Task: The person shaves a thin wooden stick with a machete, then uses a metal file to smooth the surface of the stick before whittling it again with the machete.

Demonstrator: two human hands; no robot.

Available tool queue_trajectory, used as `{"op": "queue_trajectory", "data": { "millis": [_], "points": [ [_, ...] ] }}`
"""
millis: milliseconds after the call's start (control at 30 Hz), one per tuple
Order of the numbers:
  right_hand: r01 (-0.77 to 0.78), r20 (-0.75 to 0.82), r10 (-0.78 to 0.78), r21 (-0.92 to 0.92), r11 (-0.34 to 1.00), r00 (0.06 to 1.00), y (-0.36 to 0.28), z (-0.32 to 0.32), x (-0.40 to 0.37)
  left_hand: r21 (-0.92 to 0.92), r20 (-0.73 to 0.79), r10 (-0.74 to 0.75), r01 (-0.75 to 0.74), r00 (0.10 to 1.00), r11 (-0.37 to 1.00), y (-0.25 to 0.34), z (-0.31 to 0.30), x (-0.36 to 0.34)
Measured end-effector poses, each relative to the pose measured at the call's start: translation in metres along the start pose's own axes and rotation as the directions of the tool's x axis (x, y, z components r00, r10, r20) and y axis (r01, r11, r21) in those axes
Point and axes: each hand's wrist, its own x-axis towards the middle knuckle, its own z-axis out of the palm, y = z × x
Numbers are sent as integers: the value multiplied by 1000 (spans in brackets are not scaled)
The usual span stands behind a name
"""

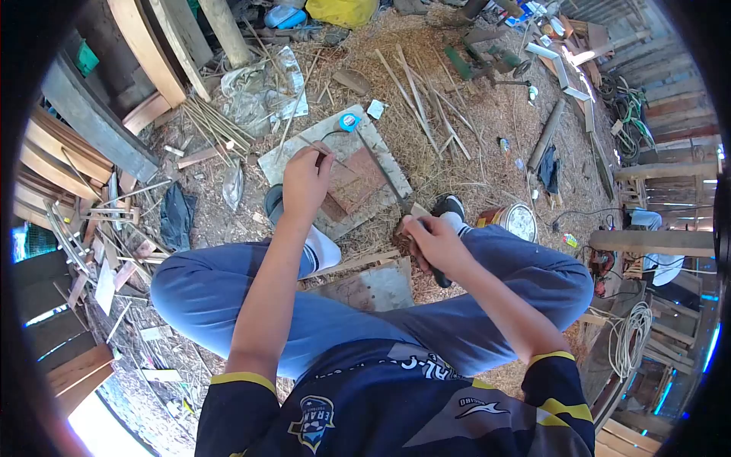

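My left hand (308, 179) is closed in a pinch on a thin wooden stick (335, 158) above a worn board (350, 225) on the ground. My right hand (434, 244) is wrapped round the dark handle of a long knife (383, 169), whose narrow blade points up and left over the board. A small light wood piece (417, 211) shows beside the right fingers. On the board lie a reddish flat piece (364, 185) and, near its top edge, a blue tape measure (349, 122). The knife's tip reaches close to the tape measure.
Thin sticks (213, 126) lie at the left, and longer strips (415, 95) beyond the board. A round tin (519, 223) stands right of my right foot. Wooden planks lean at the left. Coiled rope (630, 335) hangs at the lower right.
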Motion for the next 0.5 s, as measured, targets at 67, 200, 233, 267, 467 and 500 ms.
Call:
{"op": "queue_trajectory", "data": {
  "millis": [67, 200, 233, 267, 467, 500],
  "points": [
    [32, -26, -33, -34, 999, 999, 1, 16, 12, 10, -5, -2, 2, 1000, 1000, -1, 0, 2],
    [64, 15, -65, 62, 996, 998, 4, 37, 36, 11, -14, -17, 18, 1000, 1000, 3, -4, 1],
    [73, 29, -77, 120, 990, 997, 4, 43, 40, 6, -19, -33, 33, 999, 999, 3, -4, 0],
    [110, 28, -112, 58, 992, 993, 5, 48, 44, 2, -23, -48, 48, 999, 999, 4, -5, 0],
    [218, 30, -216, -57, 974, 976, 17, 69, 63, -27, -19, -90, 90, 996, 996, 7, -13, -5],
    [270, 16, -269, -97, 958, 963, 21, 72, 68, -29, -21, -87, 87, 996, 996, 4, -14, -7]
  ]
}}
